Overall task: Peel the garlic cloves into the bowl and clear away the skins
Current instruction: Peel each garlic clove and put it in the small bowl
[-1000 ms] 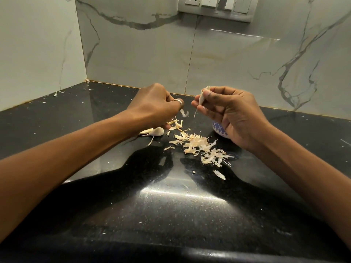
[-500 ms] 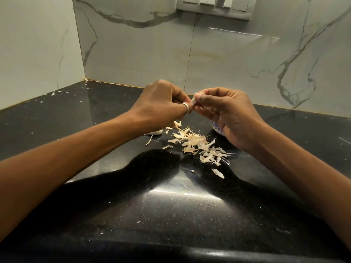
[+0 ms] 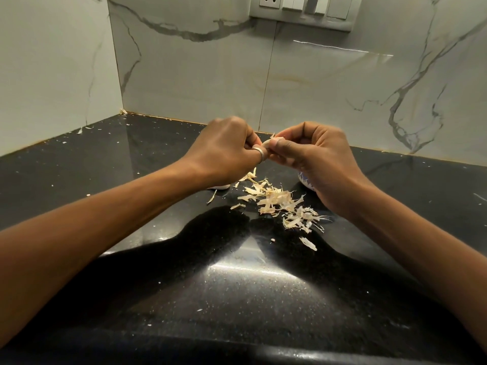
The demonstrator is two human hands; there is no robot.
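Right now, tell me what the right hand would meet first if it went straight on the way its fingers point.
The right hand points its fingers toward the left hand, with only the garlic clove pinched between them. Going straight on, it would likely press the clove into the left hand's fingers.

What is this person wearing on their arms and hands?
Very little. The left forearm and right forearm are bare to the picture's edge: no sleeves, watch, bracelet or gloves show. The only thing worn is a plain silver-coloured ring on one finger of the left hand; the right hand shows nothing on it.
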